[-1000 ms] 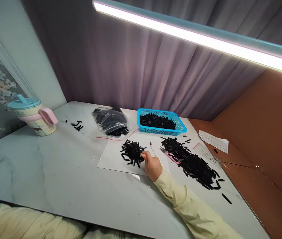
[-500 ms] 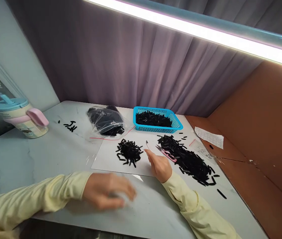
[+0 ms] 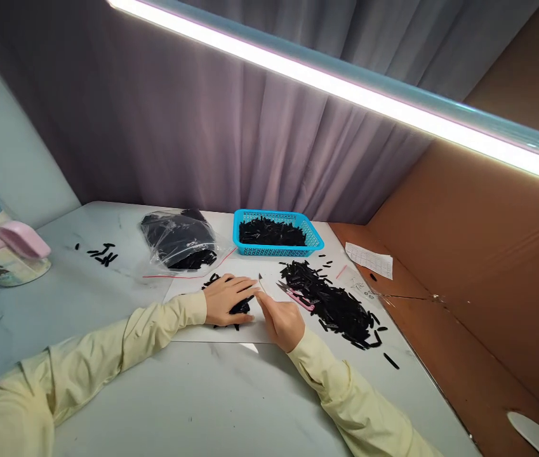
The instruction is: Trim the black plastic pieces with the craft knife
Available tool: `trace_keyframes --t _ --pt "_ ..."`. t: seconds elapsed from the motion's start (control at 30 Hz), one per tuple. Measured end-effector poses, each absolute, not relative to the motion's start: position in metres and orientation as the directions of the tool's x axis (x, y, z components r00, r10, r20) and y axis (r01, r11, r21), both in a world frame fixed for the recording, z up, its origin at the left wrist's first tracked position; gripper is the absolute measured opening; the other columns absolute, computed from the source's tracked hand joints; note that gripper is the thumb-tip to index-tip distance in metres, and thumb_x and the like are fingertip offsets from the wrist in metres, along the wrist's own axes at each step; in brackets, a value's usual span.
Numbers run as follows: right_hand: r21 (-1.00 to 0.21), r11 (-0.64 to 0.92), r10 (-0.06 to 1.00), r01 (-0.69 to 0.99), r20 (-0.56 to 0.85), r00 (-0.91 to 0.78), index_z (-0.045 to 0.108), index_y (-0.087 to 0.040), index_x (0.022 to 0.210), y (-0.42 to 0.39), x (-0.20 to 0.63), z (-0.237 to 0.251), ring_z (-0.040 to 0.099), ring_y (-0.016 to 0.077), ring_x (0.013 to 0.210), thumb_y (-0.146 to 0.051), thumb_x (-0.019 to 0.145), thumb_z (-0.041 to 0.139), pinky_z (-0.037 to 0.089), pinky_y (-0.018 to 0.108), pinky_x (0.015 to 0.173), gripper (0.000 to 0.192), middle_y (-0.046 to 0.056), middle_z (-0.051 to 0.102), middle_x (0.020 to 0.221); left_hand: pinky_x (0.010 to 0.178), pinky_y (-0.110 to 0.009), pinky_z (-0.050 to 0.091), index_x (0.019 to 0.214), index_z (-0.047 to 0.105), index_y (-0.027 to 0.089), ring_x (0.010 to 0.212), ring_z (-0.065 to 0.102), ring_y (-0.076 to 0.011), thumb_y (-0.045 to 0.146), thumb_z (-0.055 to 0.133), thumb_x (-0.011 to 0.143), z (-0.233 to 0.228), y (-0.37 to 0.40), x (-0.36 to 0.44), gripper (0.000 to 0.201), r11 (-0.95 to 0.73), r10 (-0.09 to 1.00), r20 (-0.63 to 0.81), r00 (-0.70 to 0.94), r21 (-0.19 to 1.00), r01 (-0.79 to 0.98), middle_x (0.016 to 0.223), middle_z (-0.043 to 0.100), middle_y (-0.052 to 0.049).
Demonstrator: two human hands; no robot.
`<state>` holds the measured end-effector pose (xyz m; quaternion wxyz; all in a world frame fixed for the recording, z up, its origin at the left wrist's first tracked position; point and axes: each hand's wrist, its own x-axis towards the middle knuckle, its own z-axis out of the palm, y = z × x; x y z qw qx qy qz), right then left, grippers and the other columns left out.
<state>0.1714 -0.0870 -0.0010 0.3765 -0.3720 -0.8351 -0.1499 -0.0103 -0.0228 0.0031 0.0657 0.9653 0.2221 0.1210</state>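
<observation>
My left hand (image 3: 227, 298) lies palm down over a small pile of black strips (image 3: 240, 307) on a white sheet (image 3: 188, 330). Its fingers are stretched out, covering much of the pile; whether any strip is under the fingertips is hidden. Close beside it, my right hand (image 3: 283, 322) is closed around a slim pale tool (image 3: 262, 284) with a dark pointed tip, which sticks out past the fingers. To the right lie pink-handled snips (image 3: 300, 298), against the edge of a larger heap of black strips (image 3: 340, 311).
Behind the hands stands a blue basket (image 3: 279, 249) full of black strips, with a clear zip bag (image 3: 178, 244) of more to its left. A cup with a pink handle (image 3: 24, 238) is at far left. Paper (image 3: 369, 260) lies at right; a bright tube lamp (image 3: 321, 79) hangs above.
My left hand has moved forward from the table's near side onto the small pile. The right hand still grips the pale tool. The whole view has shifted slightly to the right.
</observation>
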Motion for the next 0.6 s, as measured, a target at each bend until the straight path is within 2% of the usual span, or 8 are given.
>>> trace_keyframes --t 0.13,0.3,0.47,0.6 --pt "-0.049 0.675 0.53 0.736 0.726 -0.438 0.056 -0.009 0.104 -0.087 0.171 -0.002 0.048 0.0082 0.038 -0.013 0.092 0.029 0.03 0.022 0.04 0.03 -0.001 0.057 0.051 0.08 -0.039 0.033 0.105 0.053 0.017 0.096 0.048 -0.0284 0.05 0.045 0.081 0.005 -0.023 -0.01 0.042 -0.884 0.466 0.217 0.858 0.166 0.438 0.11 0.055 -0.013" --pt "-0.067 0.678 0.54 0.732 0.722 -0.434 0.058 -0.01 0.099 -0.086 0.171 -0.003 0.046 0.0077 0.037 -0.012 0.091 0.03 0.028 0.022 0.04 0.029 -0.002 0.056 0.049 0.07 -0.034 0.034 0.087 0.051 0.017 0.074 0.049 -0.0213 0.046 0.042 0.082 0.003 -0.019 -0.008 0.031 -0.876 0.48 0.227 0.848 0.187 0.445 0.083 0.057 -0.007" --pt "-0.068 0.681 0.531 0.729 0.731 -0.428 0.057 -0.009 0.098 -0.085 0.173 -0.005 0.044 0.0082 0.036 -0.012 0.091 0.03 0.026 0.023 0.04 0.028 -0.002 0.056 0.048 0.064 -0.03 0.034 0.073 0.047 0.018 0.059 0.047 -0.0159 0.044 0.036 0.086 -0.001 -0.017 -0.009 0.031 -0.846 0.529 0.269 0.805 0.235 0.478 0.066 0.055 -0.002" --pt "-0.061 0.68 0.528 0.73 0.732 -0.43 0.057 -0.01 0.099 -0.084 0.171 -0.006 0.046 0.0081 0.037 -0.013 0.092 0.032 0.026 0.023 0.04 0.026 -0.001 0.059 0.052 0.06 -0.029 0.034 0.061 0.044 0.018 0.055 0.044 -0.0136 0.035 0.029 0.091 0.002 -0.014 -0.009 0.037 -0.806 0.591 0.34 0.731 0.288 0.518 0.059 0.05 -0.001"
